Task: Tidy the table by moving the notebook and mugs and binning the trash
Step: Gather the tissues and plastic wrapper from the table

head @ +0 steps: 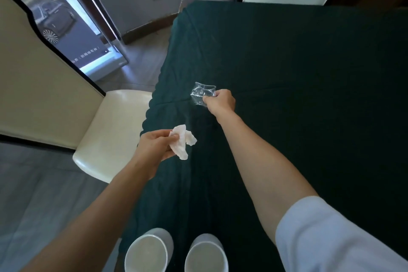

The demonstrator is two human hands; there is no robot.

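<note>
- Right now your left hand [154, 146] is clenched on a crumpled white tissue [183, 144], held just above the near left edge of the table [298, 55], which is draped in a dark green cloth.
- Your right hand [220, 100] pinches a piece of clear plastic wrap [202, 94] between thumb and fingers, further out over the cloth; whether the wrap is lifted clear or touches the cloth at its lower edge is hard to tell.
- Both pieces of trash seem to be in hand, so the step is likely carrying them to a bin. Keep the tissue bunched so its loose tail does not tear off or drop, and close more fingers round the plastic: it is light and slippery, and a two-finger pinch could let it slide out on the way.
- Mind the two white mugs [150, 252] at the near edge, just below your forearms; draw your arms back high enough not to knock them.
- No bin shows anywhere, so you will have to look for it before letting go.
- No notebook is visible either.
- Both mugs are cut off by the bottom of the view, so their handles cannot be made out; what they hold is unclear.
- A cream chair [114, 134] stands close beside the left edge of the table.
</note>
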